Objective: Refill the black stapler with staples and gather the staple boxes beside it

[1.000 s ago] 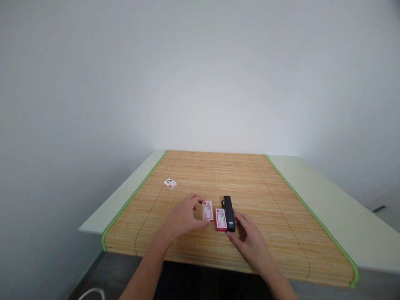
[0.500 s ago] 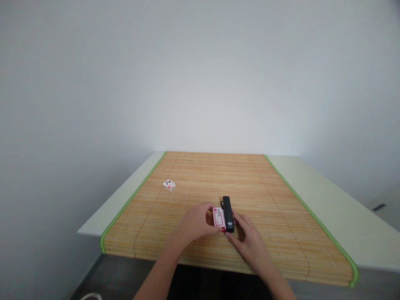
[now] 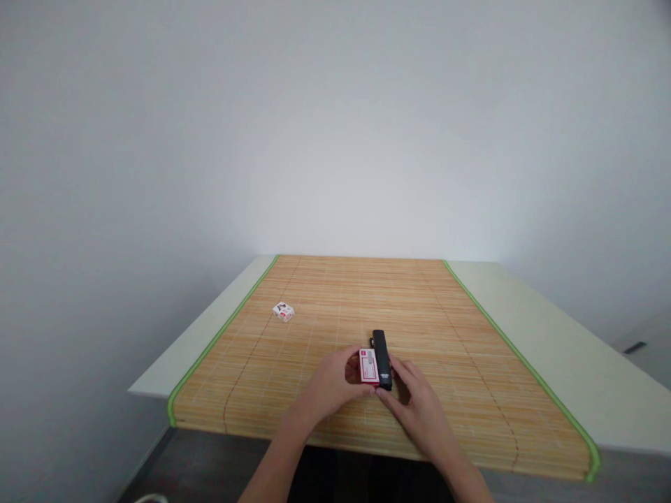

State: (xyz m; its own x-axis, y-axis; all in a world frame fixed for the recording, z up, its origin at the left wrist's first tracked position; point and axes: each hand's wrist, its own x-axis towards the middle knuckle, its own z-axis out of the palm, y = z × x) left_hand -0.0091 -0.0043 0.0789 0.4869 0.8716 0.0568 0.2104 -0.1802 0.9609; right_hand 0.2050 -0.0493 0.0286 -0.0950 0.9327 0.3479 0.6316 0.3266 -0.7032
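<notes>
A small red and white box (image 3: 368,367) lies on the bamboo mat (image 3: 472,363) right beside a black stapler (image 3: 381,355). My left hand (image 3: 328,385) is closed on the box from the left, thumb and fingers pinching its sides. My right hand (image 3: 419,405) lies flat on the mat to the stapler's right. Its fingers are stretched along the stapler's side and its thumb tip touches the near ends of the stapler and the box.
A second small white and red box (image 3: 284,311) lies on the mat's left part, away from my hands. The mat has green edging and covers a pale table (image 3: 566,356) set against a white wall. The table's near edge is just below my wrists.
My left hand has moved the white and red piece rightward onto the red piece beside the stapler; the two now read as one box. My right hand has barely moved.
</notes>
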